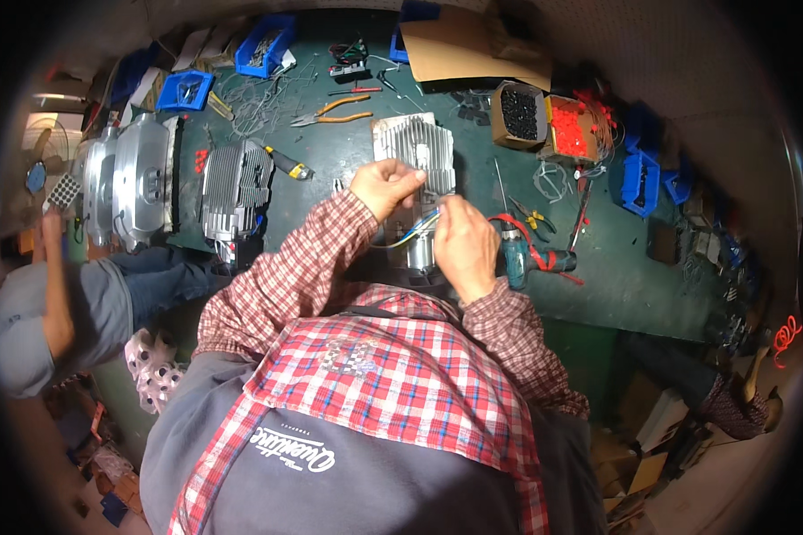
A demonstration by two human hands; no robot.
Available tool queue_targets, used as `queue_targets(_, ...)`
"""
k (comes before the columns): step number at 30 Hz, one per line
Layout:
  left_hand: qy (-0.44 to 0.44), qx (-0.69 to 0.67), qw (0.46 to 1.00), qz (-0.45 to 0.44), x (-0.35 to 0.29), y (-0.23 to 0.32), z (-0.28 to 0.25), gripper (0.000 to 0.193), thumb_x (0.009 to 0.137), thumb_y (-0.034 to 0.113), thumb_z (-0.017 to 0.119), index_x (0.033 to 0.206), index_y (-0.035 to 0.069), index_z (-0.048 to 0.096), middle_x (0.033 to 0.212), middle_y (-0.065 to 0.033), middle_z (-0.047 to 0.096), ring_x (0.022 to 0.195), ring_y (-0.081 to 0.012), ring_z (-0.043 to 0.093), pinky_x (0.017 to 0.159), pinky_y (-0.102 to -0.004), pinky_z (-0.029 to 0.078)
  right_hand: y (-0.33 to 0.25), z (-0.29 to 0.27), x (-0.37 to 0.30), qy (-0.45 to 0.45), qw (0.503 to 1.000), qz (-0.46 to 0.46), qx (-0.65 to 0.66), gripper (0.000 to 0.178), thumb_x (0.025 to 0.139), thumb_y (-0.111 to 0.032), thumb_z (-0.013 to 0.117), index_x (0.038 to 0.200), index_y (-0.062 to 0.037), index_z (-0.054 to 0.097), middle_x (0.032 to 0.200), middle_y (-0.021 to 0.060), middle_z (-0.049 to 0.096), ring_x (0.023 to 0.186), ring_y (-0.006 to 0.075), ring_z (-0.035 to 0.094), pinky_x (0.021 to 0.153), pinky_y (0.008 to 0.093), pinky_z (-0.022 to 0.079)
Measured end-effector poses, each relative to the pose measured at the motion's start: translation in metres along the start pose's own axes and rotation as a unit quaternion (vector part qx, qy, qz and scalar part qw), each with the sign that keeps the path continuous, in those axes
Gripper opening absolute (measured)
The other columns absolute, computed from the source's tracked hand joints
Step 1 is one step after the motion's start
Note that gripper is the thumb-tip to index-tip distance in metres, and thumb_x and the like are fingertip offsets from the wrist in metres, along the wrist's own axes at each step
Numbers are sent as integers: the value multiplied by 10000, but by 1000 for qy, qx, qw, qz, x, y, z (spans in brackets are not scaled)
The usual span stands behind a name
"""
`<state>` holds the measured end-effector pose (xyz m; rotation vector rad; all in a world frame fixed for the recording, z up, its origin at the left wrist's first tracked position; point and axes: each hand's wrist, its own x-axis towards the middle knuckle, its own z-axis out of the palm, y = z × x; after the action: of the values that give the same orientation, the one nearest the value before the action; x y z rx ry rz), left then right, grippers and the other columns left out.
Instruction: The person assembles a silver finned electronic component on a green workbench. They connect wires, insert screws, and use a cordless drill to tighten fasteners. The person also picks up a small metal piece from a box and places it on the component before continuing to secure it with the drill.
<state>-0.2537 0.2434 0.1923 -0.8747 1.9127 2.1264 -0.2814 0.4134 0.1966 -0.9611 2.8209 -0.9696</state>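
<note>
In front of me on the bench lies a silver finned metal housing (415, 147), its lower part running down between my hands. Thin coloured wires (419, 226), blue, yellow and white, come up from its lower end. My right hand (467, 242) pinches the wires between thumb and fingertips. Closed in a pinch just above and left of it, my left hand (387, 188) has its thumb and forefinger pressed together over the housing. Whatever lies between those fingertips is too small to make out. Both hands stay close together, slightly apart.
Left are another finned housing (236, 183), a yellow-black tool (287, 164) and larger silver housings (143, 178). Orange-handled pliers (335, 114) lie beyond. Right are a cordless drill (516, 254), small pliers (535, 217), and boxes of black parts (519, 114) and red parts (569, 134). Another person (53, 294) sits left.
</note>
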Motion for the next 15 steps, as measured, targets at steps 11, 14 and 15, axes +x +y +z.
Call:
queue_targets(11, -22, 236, 950, 204, 140, -43, -37, 816, 798, 145, 754, 1436, 28, 259, 1304, -140, 557, 1221, -257, 507, 1066, -375, 374, 49, 6, 103, -243, 943, 184, 133, 377, 835, -132, 486, 1171, -67, 644, 1069, 240, 648, 1023, 376, 624, 919, 420, 478)
queue_targets(14, -24, 153, 968, 196, 140, -44, -29, 842, 774, 75, 762, 1417, 2, 223, 1283, -146, 563, 1232, -250, 498, 1086, -381, 350, 48, 5, 114, -272, 932, 193, 140, 339, 852, -154, 487, 1122, -88, 681, 1046, 229, 657, 1009, 364, 633, 912, 402, 482)
queue_targets(15, -27, 139, 972, 189, 140, -44, -30, 850, 774, 66, 760, 1418, -1, 209, 1283, -149, 562, 1229, -250, 498, 1088, -379, 347, 44, 4, 119, -280, 929, 203, 132, 335, 852, -154, 490, 1116, -92, 685, 1045, 225, 660, 1009, 362, 634, 912, 400, 482)
